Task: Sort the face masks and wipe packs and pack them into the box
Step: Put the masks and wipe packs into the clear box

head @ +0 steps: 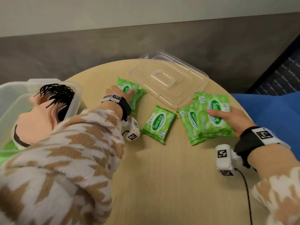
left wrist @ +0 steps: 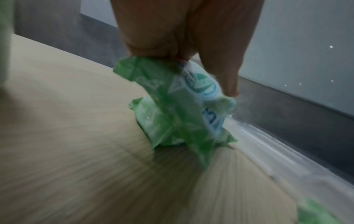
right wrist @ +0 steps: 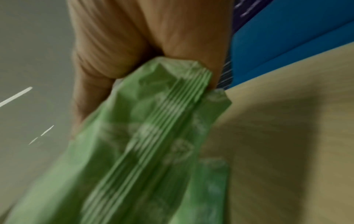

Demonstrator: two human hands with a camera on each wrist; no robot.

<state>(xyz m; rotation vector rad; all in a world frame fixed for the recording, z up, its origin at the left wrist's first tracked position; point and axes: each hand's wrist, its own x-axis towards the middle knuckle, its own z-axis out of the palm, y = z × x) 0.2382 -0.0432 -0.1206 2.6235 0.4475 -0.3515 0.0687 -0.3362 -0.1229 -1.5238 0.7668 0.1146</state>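
Both hands: gripping packs
left hand [head: 121, 93]: pinches far wipe pack [head: 128, 91] (end lifted)
right hand [head: 227, 118]: clamps stacked wipe packs [head: 212, 114], long axis away-toward

Green plastic wipe pack [head: 158, 125] lying between the two hands: "Sanicare" in a green oval, "15" near its edge. Same "Sanicare" and "15" on green pack under right hand [head: 213, 113].
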